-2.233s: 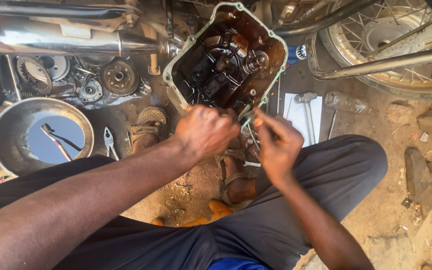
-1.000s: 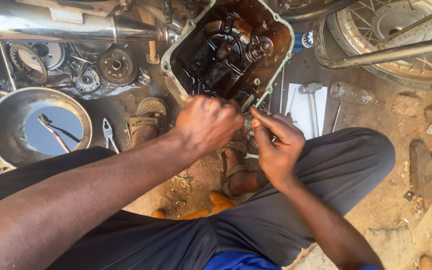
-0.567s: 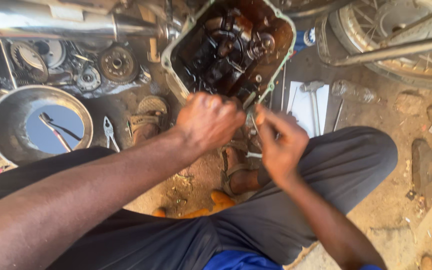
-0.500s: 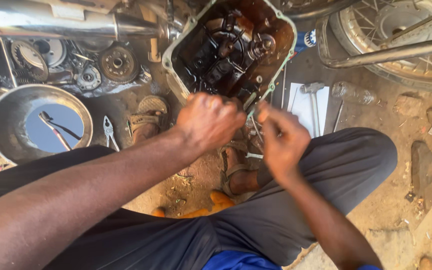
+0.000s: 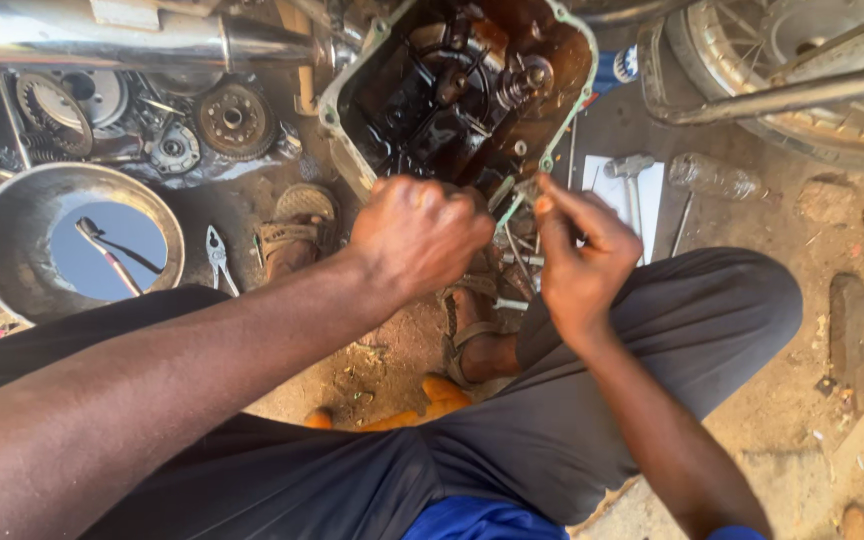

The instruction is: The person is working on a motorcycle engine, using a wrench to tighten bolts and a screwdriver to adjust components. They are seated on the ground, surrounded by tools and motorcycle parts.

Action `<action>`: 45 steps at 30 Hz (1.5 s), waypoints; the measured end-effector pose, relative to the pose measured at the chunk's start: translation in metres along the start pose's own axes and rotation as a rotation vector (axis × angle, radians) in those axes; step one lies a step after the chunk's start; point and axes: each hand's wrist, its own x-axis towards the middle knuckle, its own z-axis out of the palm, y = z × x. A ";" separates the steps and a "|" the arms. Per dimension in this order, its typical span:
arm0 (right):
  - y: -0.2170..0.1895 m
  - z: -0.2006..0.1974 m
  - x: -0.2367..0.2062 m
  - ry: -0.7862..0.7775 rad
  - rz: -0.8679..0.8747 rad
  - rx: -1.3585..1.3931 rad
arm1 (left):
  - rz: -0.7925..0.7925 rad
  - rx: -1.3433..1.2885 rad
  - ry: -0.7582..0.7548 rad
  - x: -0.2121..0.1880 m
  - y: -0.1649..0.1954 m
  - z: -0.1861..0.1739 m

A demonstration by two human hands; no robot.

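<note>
At the left edge of the ground, a metal basin (image 5: 12,250) with a tool lying in its liquid is seen, with pliers (image 5: 218,256) just beside it and gears (image 5: 230,120) above. Near the middle, the left hand (image 5: 420,235) is closed into a fist at the lower rim of the open engine case (image 5: 462,90); what it grips cannot be told. The right hand (image 5: 580,262) is pinched on a small part at the same rim. A hammer (image 5: 630,180) lies on white paper to the right.
</note>
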 end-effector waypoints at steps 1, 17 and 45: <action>-0.002 0.000 0.001 0.003 0.048 0.049 | 0.007 -0.004 0.003 -0.001 0.000 0.000; 0.000 -0.001 -0.002 0.011 -0.068 -0.083 | 0.001 -0.020 0.097 -0.003 -0.001 -0.004; 0.000 0.002 -0.006 -0.006 0.030 0.023 | -0.017 -0.032 0.149 -0.001 -0.001 0.001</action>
